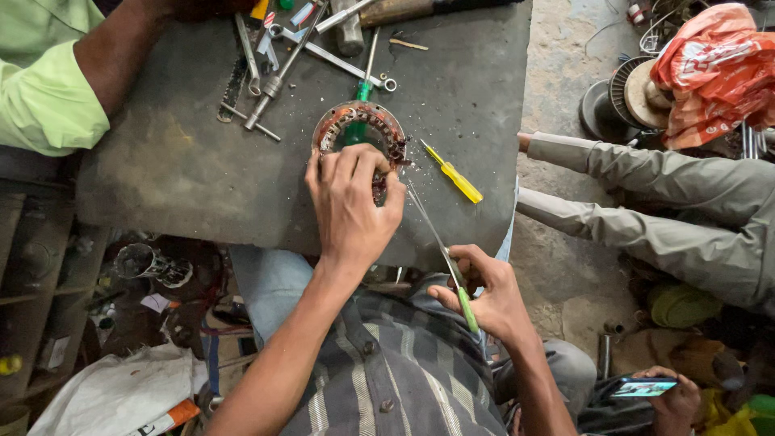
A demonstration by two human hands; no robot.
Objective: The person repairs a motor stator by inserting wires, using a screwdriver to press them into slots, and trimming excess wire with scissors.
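While the stator (359,129) lies on the grey bench (186,178), the left hand (351,202) presses on its near rim, fingers curled. Beside it, the right hand (484,295) pinches a green screwdriver (442,257), tip toward the stator; a yellow screwdriver (454,173) lies near.

Left hand (351,206): extended toward 12 o'clock, fingers curled, palm down. Right hand (484,295): at 4 o'clock, fingers pinched closed.

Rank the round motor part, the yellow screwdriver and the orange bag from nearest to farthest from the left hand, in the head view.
1. Round motor part: under the left hand fingers.
2. Yellow screwdriver: on the table, just right of the hand.
3. Orange bag: far right, off the table.
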